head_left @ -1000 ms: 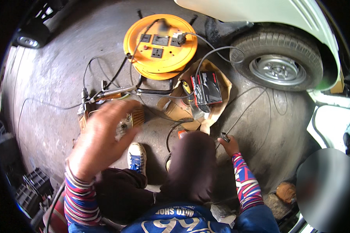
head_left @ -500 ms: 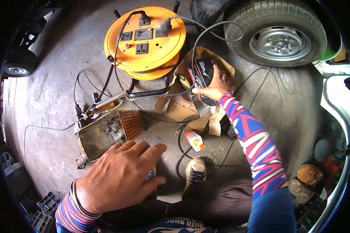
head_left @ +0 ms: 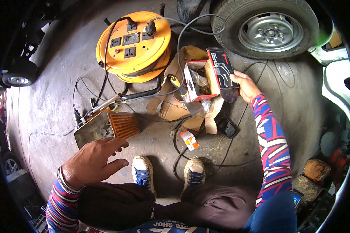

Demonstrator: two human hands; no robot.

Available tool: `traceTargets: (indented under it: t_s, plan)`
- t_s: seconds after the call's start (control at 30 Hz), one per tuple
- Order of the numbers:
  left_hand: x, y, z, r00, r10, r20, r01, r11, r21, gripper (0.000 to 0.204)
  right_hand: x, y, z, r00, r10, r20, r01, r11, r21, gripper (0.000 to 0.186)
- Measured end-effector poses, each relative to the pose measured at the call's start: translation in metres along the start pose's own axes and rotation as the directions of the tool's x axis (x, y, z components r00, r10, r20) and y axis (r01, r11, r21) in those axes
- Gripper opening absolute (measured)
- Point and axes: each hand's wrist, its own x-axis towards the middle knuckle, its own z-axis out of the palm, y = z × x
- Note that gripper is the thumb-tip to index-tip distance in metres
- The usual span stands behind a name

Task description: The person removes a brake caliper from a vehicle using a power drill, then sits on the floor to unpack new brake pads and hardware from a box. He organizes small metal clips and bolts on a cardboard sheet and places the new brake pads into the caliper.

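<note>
At the right, my right hand [head_left: 245,87] pinches the edge of a black-and-red box lid [head_left: 221,70], fingers partly behind it. The lid stands swung up along the right side of an open red-and-white box [head_left: 189,82]. Inside lie a clear plastic bag [head_left: 199,79] and small brownish pieces too indistinct to name. This box sits in a torn cardboard carton [head_left: 165,110], beside a tool with a yellow-and-black handle [head_left: 175,80]. My left hand [head_left: 91,162] hovers at the lower left, fingers apart, holding nothing, near an open metal container with an orange striped side [head_left: 123,126].
A yellow cable reel [head_left: 116,64] stands behind, its grey cable looping over the carton. A vehicle wheel [head_left: 268,33] is at the far right. A small orange-and-white box [head_left: 189,140] and a black rectangular object [head_left: 228,127] lie on the floor before my shoes [head_left: 143,173].
My right hand has moved right, bringing the lid over and exposing the red-and-white box's inside. My left hand has drawn back to the left. The view has shifted slightly.
</note>
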Motion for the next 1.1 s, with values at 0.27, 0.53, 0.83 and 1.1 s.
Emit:
traceTargets:
  t_s: [0.27, 0.53, 0.83, 1.1]
  plan:
    - [0.102, 0.02, 0.015, 0.943, 0.264, -0.202, -0.277, 0.96, -0.034, 0.022, -0.004, 0.05, 0.016, 0.548, -0.619, -0.562, 0.136, 0.729, -0.671, 0.044]
    - [0.313, 0.042, 0.084, 0.718, 0.452, -0.529, -0.313, 0.889, 0.335, 0.039, -0.025, 0.036, 0.069, 0.572, -0.783, -0.245, 0.152, 0.395, -0.906, 0.069]
    - [0.358, 0.035, 0.113, 0.813, 0.191, -0.551, 0.022, 0.934, 0.356, 0.015, -0.016, 0.061, 0.066, 0.752, -0.5, -0.429, -0.018, 0.636, -0.772, 0.087]
    - [0.317, 0.03, 0.112, 0.656, 0.048, -0.754, -0.211, 0.97, -0.122, 0.018, -0.022, 0.066, 0.065, 0.639, -0.705, -0.307, 0.227, 0.554, -0.801, 0.036]
